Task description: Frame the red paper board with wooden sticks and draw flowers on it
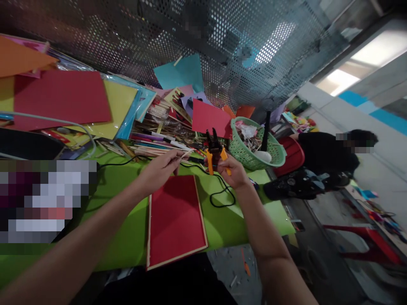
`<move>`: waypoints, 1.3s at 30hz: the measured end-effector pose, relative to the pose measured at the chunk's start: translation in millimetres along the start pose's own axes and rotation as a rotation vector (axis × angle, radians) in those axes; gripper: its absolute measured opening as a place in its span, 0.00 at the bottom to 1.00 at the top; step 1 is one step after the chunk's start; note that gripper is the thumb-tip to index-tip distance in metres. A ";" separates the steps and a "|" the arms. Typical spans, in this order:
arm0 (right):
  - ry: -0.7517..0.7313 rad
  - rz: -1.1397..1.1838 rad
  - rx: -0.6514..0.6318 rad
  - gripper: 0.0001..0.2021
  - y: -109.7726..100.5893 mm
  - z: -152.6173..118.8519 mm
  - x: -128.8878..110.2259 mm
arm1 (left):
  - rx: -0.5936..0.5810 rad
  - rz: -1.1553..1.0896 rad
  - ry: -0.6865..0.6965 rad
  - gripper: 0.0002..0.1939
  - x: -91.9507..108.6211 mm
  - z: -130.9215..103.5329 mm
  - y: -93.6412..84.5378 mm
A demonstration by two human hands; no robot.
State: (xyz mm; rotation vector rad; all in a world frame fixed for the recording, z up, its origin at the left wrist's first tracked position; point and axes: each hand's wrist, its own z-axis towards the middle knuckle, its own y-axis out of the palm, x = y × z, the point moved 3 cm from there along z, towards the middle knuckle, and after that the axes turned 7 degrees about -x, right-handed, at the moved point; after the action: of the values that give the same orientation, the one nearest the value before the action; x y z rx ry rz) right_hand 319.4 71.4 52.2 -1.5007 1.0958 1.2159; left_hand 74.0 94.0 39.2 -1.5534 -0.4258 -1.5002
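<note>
My right hand [235, 170] is closed round the orange handles of a pair of pliers [215, 148], whose dark jaws point up and stand apart. My left hand [163, 167] pinches a thin pale wooden stick [187, 153], its tip close to the left of the pliers. Below both hands lies a red sheet [176, 220] with narrow wooden strips along its left, right and lower edges, at the near edge of the green table [222, 228]. A black cable [222, 206] loops on the table by my right wrist.
A green basket [238, 148] with scraps and a glue gun-like black-and-white item stands at right. Bundles of sticks [159, 148] and coloured sheets [63, 99] crowd the back. A dark screen [47, 199] is at left. A person in black [327, 154] sits beyond.
</note>
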 end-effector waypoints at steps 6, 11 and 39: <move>0.011 0.027 -0.135 0.29 27.6 -3.7 5.0 | -0.014 -0.026 0.005 0.18 4.4 -1.5 3.7; 0.028 -0.001 -0.133 0.30 40.1 -9.2 -0.9 | -0.015 -0.051 0.017 0.20 5.1 -1.3 6.9; 0.047 -0.121 -0.147 0.27 42.6 -9.1 3.0 | -0.025 0.008 0.000 0.19 2.2 -2.1 11.7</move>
State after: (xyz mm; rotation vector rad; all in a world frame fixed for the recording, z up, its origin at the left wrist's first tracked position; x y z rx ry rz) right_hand 280.3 53.1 46.0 -1.6906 0.9483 1.2035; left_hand 82.2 85.4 36.7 -1.5728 -0.4022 -1.5048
